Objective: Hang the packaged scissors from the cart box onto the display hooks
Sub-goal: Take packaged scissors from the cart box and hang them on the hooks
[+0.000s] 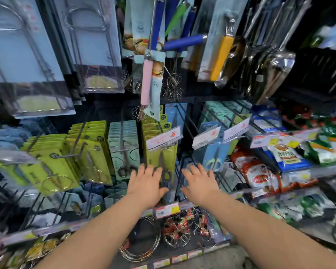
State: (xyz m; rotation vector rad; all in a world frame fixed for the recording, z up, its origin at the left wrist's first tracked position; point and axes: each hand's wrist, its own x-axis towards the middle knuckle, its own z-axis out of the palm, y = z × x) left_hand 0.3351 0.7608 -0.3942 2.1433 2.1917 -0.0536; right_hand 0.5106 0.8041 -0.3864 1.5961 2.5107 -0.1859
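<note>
Head view: our left hand (145,184) and right hand (199,183) out front, fingers spread, holding nothing. Yellow scissors pack (156,158) hangs under price tag (164,137), just beyond left fingertips (143,166); contact perhaps, blur hides it. We'd press flat, square pack, avoid tugging tag.

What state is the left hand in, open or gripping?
Open: the left hand has straight, spread fingers at the scissors pack, holding nothing.

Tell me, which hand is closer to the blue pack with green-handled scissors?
The right hand. Its fingertips are just below-left of the blue pack; the left hand is farther left, at the yellow-green pack.
</note>
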